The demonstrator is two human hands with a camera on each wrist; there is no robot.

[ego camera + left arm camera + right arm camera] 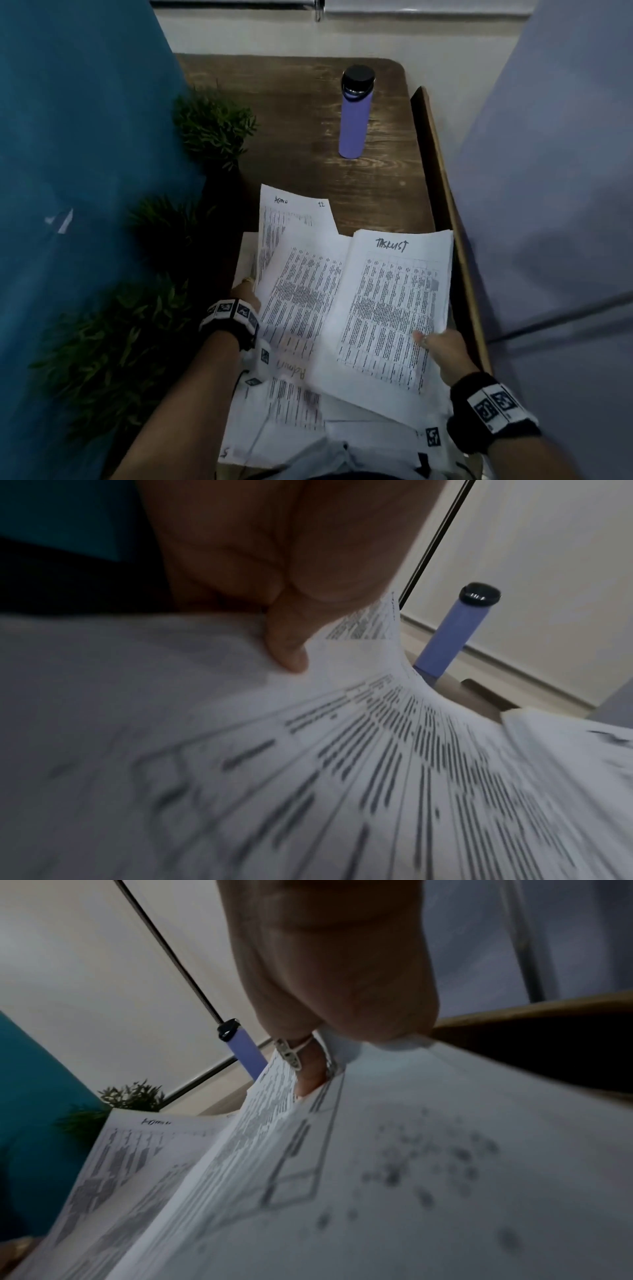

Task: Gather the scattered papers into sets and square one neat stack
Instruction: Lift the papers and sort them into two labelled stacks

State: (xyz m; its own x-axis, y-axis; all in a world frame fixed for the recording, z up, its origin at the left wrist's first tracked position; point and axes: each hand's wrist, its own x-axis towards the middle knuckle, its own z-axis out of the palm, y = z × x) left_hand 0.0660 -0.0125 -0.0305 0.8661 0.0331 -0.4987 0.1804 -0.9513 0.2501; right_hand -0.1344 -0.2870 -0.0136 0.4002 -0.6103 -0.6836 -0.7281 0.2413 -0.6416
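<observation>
Printed sheets with dense tables lie fanned over the near end of a dark wooden table [308, 102]. My right hand [436, 346] pinches the lower right edge of a thick set headed "TASKLIST" [394, 301], thumb on top; in the right wrist view the right hand [308, 1074] grips that set [428, 1150]. My left hand [245, 296] holds the left edge of a second bundle [298, 274] whose rear sheet reads "Admin"; in the left wrist view its thumb [287, 647] presses on that bundle [308, 764]. More loose sheets [284, 418] lie underneath, near me.
A purple bottle [355, 113] with a black cap stands upright on the table beyond the papers. Green artificial plants [212, 126] line the table's left side against a teal partition [78, 137]. A raised wooden edge [445, 192] and a grey partition [555, 171] bound the right.
</observation>
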